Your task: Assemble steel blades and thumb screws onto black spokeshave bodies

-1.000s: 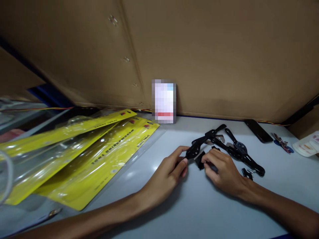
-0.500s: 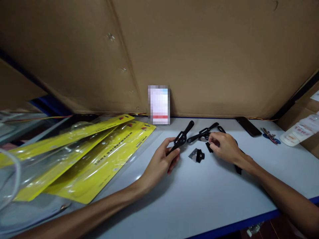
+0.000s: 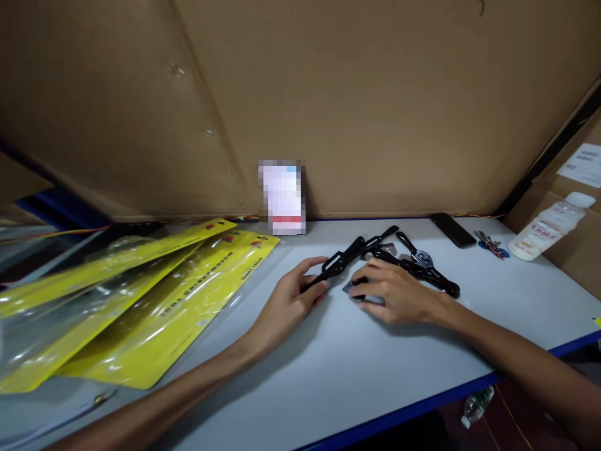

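My left hand (image 3: 286, 300) grips one handle of a black spokeshave (image 3: 338, 262), holding it tilted above the table. To its right, my right hand (image 3: 394, 291) is low over the table, fingers curled round a small metal spokeshave blade (image 3: 348, 287). Only a pointed corner of that blade and some dark edge show; the fingers hide the rest. Just beyond both hands lies a second black spokeshave (image 3: 389, 233), overlapped in view by the held one. A third spokeshave (image 3: 422, 259) rests behind my right hand, partly covered by it.
Yellow blister packs (image 3: 188, 307) printed with woodworking-tool lettering spread over the left side. A lit phone-like screen (image 3: 284, 197) leans against the cardboard wall (image 3: 375, 113). A dark phone (image 3: 453, 230), keys (image 3: 491, 244) and a white-labelled bottle (image 3: 544, 232) stand or lie at right.
My right hand has moved left and down onto the blade lying on the table, uncovering the third spokeshave. My left hand still holds its spokeshave. The camera view has shifted a little right.
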`<control>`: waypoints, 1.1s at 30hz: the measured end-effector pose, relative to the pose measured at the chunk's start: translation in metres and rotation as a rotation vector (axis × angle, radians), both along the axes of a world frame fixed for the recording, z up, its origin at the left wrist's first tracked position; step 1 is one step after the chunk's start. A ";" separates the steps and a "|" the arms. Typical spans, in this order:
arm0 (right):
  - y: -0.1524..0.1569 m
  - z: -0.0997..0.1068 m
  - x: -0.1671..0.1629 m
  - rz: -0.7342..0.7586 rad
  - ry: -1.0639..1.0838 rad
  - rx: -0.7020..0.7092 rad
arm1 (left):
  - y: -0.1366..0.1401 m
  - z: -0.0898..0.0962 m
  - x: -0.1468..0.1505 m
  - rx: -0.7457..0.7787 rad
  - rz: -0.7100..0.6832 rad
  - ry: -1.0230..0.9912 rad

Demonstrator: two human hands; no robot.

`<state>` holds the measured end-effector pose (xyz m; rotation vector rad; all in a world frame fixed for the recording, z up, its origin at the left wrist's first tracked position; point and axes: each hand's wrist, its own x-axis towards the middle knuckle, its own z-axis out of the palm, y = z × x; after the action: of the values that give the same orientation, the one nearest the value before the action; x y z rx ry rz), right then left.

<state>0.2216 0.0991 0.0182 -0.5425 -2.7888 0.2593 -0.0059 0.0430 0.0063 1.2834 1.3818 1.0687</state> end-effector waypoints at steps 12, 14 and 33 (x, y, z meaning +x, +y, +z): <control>0.086 0.021 0.072 -0.846 -0.150 0.053 | 0.008 -0.008 -0.007 0.063 0.020 0.165; 0.096 0.016 0.082 -0.896 -0.175 0.019 | 0.009 -0.012 -0.011 0.140 0.027 0.320; 0.068 0.019 0.051 -0.782 -0.144 0.139 | 0.004 -0.016 -0.011 0.658 -0.210 0.950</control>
<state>0.2727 0.1673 0.0373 -1.5794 -2.4495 -0.1491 -0.0174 0.0469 -0.0101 2.5844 1.5272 0.7965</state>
